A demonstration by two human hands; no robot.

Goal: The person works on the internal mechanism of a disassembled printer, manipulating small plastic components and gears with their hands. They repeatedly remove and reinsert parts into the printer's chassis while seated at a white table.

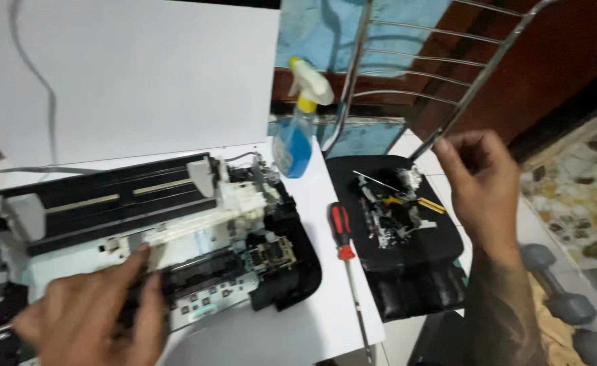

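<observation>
Black-and-white opened printer (176,230): left hand (91,315) lies on its front, fingers together; right hand (481,190) hovers well right, loosely curled, empty.

Left hand (91,315) down on the gutted printer (176,230), fingers (139,261) resting on the black bar along its front edge. Covers off, white carriage parts and a small circuit board showing. All sitting on a white table (298,332). Red-and-black screwdriver (344,254) lying just right of the printer, tip toward the near edge. Blue spray bottle (297,132) with a yellow and white trigger standing behind. Right hand (481,186) up over a black chair seat (407,251), fingers curled, empty as far as visible. Pile of loose small parts (393,203) on that seat. Grey dumbbells (563,298) on the floor at far right.
</observation>
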